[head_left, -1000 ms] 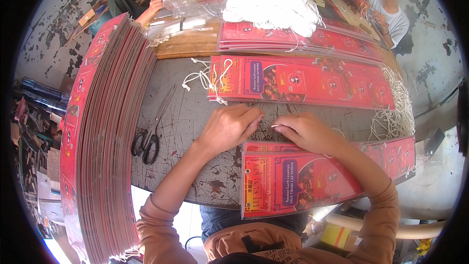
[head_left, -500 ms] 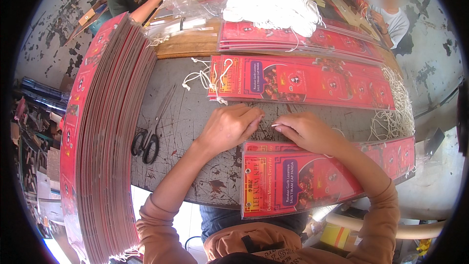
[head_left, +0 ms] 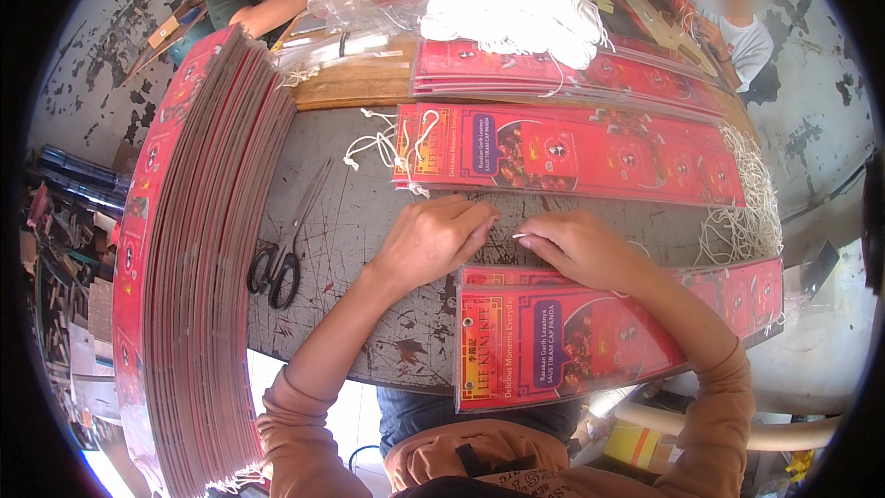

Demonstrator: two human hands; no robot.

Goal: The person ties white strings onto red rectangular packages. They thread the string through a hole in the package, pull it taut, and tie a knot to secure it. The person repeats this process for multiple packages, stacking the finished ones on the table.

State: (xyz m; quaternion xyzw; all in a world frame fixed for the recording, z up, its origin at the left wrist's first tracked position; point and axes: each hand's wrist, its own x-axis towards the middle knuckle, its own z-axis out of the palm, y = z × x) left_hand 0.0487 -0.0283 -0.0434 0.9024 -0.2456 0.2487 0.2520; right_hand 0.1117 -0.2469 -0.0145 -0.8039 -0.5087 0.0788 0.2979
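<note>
My left hand point(head_left: 431, 242) and my right hand point(head_left: 579, 249) rest on the dark scratched table point(head_left: 359, 221), fingertips almost touching. Both pinch a thin white string point(head_left: 519, 236); only a short end of it shows at my right fingertips. Just below my hands lies a stack of long red printed card strips point(head_left: 553, 341), partly under my right wrist and overhanging the near table edge. Another stack of the same red strips point(head_left: 572, 152) lies just beyond my hands, with white string loops point(head_left: 378, 143) at its left end.
A tall slanted stack of red cards point(head_left: 198, 249) fills the left side. Black scissors point(head_left: 277, 263) lie left of my left arm. A heap of white strings point(head_left: 516, 14) and more red strips point(head_left: 562, 74) lie farther back, a string bundle point(head_left: 747, 212) at right. Two other people work at the far side.
My hands have stayed where they were. The person at the back left has moved an arm across the far end of the table.
</note>
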